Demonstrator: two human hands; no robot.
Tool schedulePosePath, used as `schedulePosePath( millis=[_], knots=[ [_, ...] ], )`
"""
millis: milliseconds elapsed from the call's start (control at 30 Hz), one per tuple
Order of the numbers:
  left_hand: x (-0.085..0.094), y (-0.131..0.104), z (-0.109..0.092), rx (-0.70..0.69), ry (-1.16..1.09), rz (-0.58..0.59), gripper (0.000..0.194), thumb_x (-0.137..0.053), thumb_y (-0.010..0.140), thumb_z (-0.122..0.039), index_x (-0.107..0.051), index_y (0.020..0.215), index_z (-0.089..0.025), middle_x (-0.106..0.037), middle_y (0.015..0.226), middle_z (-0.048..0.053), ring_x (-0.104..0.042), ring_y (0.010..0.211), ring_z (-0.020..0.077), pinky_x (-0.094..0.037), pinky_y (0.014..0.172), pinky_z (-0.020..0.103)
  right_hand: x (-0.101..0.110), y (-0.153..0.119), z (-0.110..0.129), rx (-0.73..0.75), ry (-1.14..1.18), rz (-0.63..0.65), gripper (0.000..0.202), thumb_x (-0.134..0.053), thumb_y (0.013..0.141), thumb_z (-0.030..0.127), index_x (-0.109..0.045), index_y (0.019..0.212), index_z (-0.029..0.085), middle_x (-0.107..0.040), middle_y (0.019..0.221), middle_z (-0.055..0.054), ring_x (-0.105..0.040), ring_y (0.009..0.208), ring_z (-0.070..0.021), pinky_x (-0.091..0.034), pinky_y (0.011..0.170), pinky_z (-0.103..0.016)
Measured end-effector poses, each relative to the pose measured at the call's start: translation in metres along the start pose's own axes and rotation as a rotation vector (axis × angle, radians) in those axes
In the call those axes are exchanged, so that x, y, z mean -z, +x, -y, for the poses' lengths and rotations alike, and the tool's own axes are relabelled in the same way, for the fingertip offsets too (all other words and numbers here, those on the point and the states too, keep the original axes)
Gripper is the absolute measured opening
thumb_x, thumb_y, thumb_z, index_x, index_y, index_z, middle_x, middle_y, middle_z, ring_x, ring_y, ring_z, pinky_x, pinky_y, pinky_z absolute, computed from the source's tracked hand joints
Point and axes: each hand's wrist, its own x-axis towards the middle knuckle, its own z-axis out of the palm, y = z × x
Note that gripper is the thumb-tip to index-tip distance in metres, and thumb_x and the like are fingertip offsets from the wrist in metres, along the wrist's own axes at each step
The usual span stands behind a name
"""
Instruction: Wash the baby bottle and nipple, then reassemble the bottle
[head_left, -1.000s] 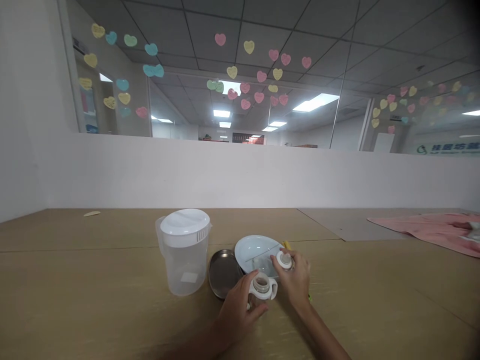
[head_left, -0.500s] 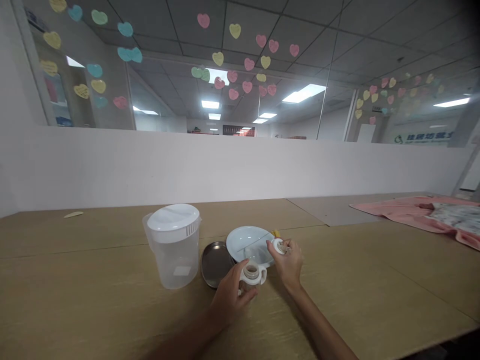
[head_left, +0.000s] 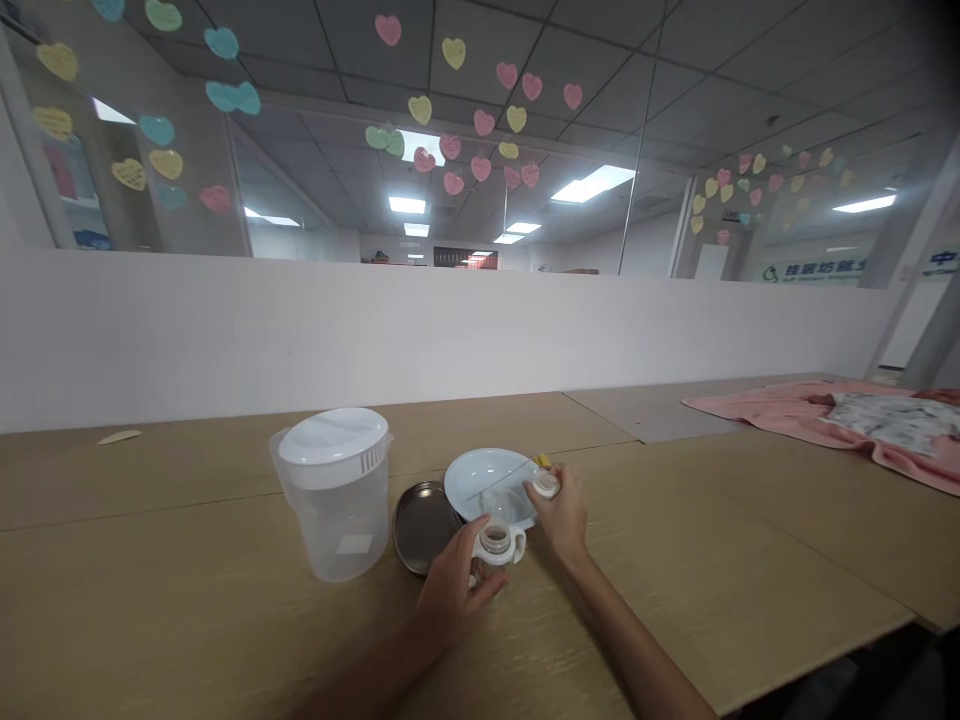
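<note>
Tan bench (head_left: pixel 690 550) spreads beneath the fingers; left of them stands a lidded container (head_left: pixel 337 510), just beyond them a pale bowl (head_left: pixel 466 482). Fingers of the left hand (head_left: pixel 452 588) grip a bottle (head_left: pixel 493 566), long axis near upright, mouth up, handle (head_left: pixel 520 545) toward the right hand (head_left: pixel 564 512), whose fingers pinch a white cap (head_left: pixel 546 485). Since half a second ago, mainly the view swung right (the bottle stays uncapped).

On the pale sign (head_left: pixel 823 271) at the right, blue Chinese characters are displayed, of which 居坊 can be made out; those on either side are too blurred to be read with certainty, as is the smaller line beneath. On another pale panel (head_left: pixel 942 260), at the far right edge, 中 can be read. Marks on the heart-shaped notes (head_left: pixel 130 174) cannot be deciphered.
</note>
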Motion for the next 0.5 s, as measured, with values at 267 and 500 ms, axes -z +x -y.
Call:
schedulePosePath(
  millis=[267,500],
  knots=[
    [-0.001,0.001,0.000,-0.004,0.011,-0.016,0.060,-0.064,0.075,-0.025,-0.042,0.131,-0.021,-0.056,0.127,0.010,-0.055,0.114,0.0233,-0.048,0.093,0.036,-0.004,-0.003,-0.013,0.141,-0.111,0.196,0.035,-0.042,0.080,0.023,-0.065,0.108,0.023,-0.058,0.108,-0.009,-0.052,0.104,-0.0241,-0.039,0.091,-0.040],
    [0.001,0.002,-0.003,-0.001,0.021,-0.009,0.058,-0.063,0.077,-0.025,-0.043,0.130,-0.019,-0.057,0.126,0.011,-0.056,0.112,0.0230,-0.049,0.091,0.035,-0.005,-0.004,-0.005,0.043,-0.025,0.217,0.065,-0.051,0.076,0.034,-0.033,0.136,0.015,-0.063,0.103,-0.009,-0.059,0.092,-0.0231,-0.043,0.084,-0.038]
  ],
)
